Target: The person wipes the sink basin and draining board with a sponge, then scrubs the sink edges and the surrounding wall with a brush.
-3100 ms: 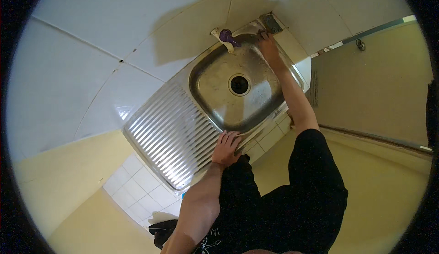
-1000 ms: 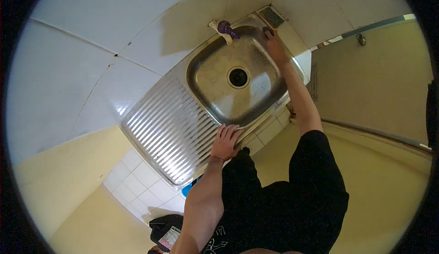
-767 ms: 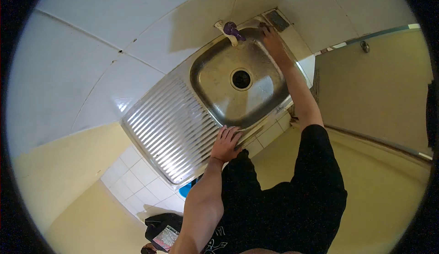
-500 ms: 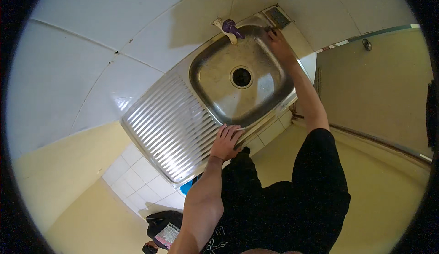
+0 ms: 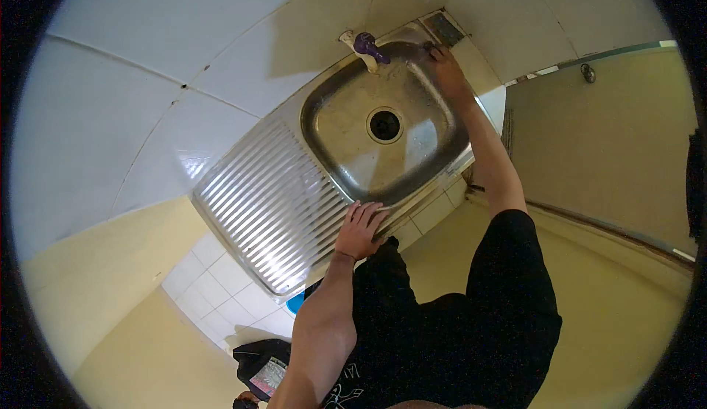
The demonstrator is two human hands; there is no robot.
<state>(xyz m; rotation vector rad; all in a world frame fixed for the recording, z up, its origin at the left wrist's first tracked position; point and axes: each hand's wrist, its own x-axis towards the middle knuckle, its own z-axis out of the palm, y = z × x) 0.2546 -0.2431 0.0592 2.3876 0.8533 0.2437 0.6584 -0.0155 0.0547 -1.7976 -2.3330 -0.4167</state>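
Note:
A stainless steel sink (image 5: 346,144) with a round drain hole (image 5: 384,125) lies before me, its ribbed drainboard (image 5: 250,195) to the left. My left hand (image 5: 361,225) rests flat on the near rim where drainboard and bowl meet, fingers stretched out and holding nothing. At the far right corner of the bowl, my right hand (image 5: 447,70) has its fingertips pressed down on a small dark thing (image 5: 429,46), too small and covered to name. A pale tap with a purple handle (image 5: 368,47) juts from the wall beside that corner.
White wall tiles (image 5: 147,107) rise behind the sink. A dark rectangular item (image 5: 445,29) lies on the ledge past the far right corner. A door panel (image 5: 604,144) stands at the right. A blue object (image 5: 295,303) shows under the drainboard; a person in dark clothing (image 5: 258,361) is low at left.
The whole view has shifted slightly to the left. My right hand stays at the far right corner of the bowl, and my left hand stays on the near rim.

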